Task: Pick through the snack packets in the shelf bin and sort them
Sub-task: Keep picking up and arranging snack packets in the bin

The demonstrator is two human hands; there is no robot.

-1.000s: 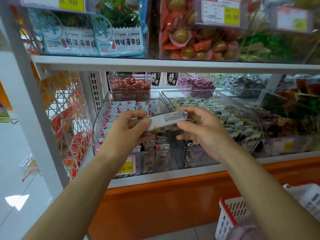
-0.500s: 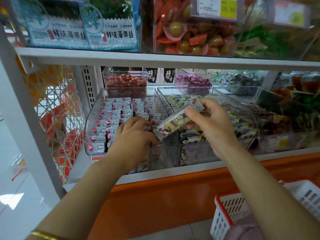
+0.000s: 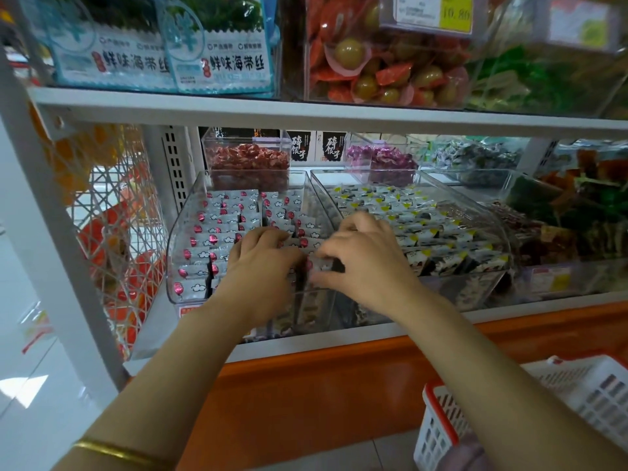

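– Shop shelving fills the view: a white shelf (image 3: pixel 306 113) carrying clear bins side by side. Which bin is being worked?

– Both hands are down in the left bin (image 3: pixel 180 232), at its front right corner, close to the right bin (image 3: pixel 475 287). Balloon-printed packets (image 3: pixel 217 229) stand in rows in the left one. Yellow-marked packets (image 3: pixel 424 219) lie in the right.

– And the hands themselves?

– The left hand (image 3: pixel 261 263) lies knuckles-up on the rows, its fingers (image 3: pixel 272 237) curled down among them. Whether they hold anything I cannot tell. The right hand (image 3: pixel 367 260) seems to pinch one packet (image 3: pixel 323 265) between thumb and fingertips. It is low in the bin, just beside the left hand.

– How will that packet handle?

– Light, I judge, and slick: thin crinkly wrap round a small stiff bar. Pinching across the middle of its long sides should stop it sliding out, since the sealed ends look flimsy. Its neighbours are packed tight, so one could tip or ride up with it.
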